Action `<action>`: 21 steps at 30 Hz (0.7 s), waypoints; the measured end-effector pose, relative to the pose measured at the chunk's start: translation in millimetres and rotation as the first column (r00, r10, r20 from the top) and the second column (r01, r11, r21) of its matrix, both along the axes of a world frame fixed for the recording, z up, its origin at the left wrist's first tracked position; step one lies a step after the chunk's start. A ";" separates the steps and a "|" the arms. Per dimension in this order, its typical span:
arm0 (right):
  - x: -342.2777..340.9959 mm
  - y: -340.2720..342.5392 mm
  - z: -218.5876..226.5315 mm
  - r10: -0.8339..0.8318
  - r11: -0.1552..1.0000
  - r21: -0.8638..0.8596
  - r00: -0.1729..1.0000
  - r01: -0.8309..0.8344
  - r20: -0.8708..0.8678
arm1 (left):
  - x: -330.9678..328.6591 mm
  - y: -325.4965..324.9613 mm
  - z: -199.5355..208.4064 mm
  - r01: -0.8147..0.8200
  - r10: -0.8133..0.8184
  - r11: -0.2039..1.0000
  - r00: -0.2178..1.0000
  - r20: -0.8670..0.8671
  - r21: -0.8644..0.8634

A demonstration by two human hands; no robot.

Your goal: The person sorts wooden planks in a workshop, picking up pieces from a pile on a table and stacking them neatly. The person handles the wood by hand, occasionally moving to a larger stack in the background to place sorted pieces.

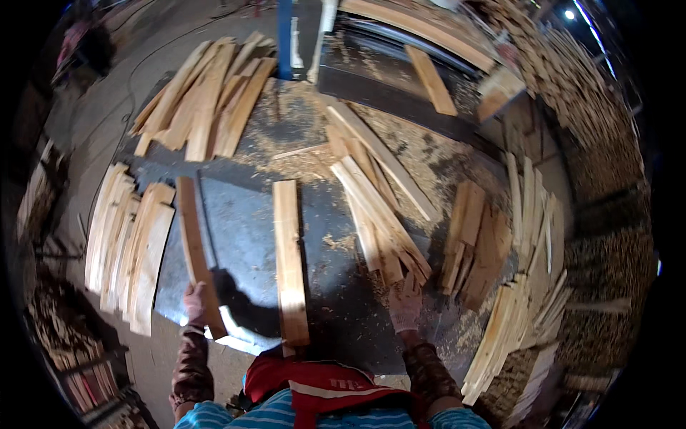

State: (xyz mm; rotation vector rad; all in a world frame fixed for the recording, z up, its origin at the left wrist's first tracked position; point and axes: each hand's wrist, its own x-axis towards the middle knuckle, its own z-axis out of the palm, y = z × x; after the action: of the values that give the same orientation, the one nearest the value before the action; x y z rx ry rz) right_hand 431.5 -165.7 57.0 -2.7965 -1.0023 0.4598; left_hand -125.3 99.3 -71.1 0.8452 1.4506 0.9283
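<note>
My left hand [194, 303] is closed around the near end of a narrow brown wooden board [194, 247], which is tilted up along the left side of the dark metal table [239, 204]. Directly before my body, a single pale board [287, 243] lies lengthwise on the table. At the near end of a loose, crossed heap of boards [375, 207], my right hand [406, 307] grips a board end; its fingertips are partly hidden and blurred. Both hands appear to wear pale gloves.
Stacked boards [128, 250] stand left of the table, with another pile [207, 96] at the far left. Darker boards [471, 243] and pale strips [511, 314] lie to the right. Sawdust [307, 118] covers the far part. A machine bed [393, 93] bears one board [431, 79].
</note>
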 end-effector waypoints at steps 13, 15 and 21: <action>96.2 56.9 24.6 -0.014 0.915 -0.389 0.959 -0.102 -0.284 | -141.6 116.6 54.7 -0.032 -0.403 0.913 0.073 -0.912 -0.407; 84.8 69.4 46.8 -0.100 0.930 -0.361 0.898 -0.070 -0.430 | -145.2 108.0 56.4 -0.083 -0.392 0.914 0.068 -0.917 -0.397; 42.8 67.8 92.9 -0.021 0.997 -0.071 0.819 -0.024 -0.573 | -100.8 135.1 53.3 0.142 0.002 0.990 -0.026 -1.000 -0.002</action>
State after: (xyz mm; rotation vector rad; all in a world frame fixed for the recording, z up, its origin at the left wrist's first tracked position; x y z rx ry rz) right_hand 474.3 -97.9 149.9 -2.4439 -0.8478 1.2706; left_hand -226.1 234.4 -17.8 1.9167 2.5909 0.0648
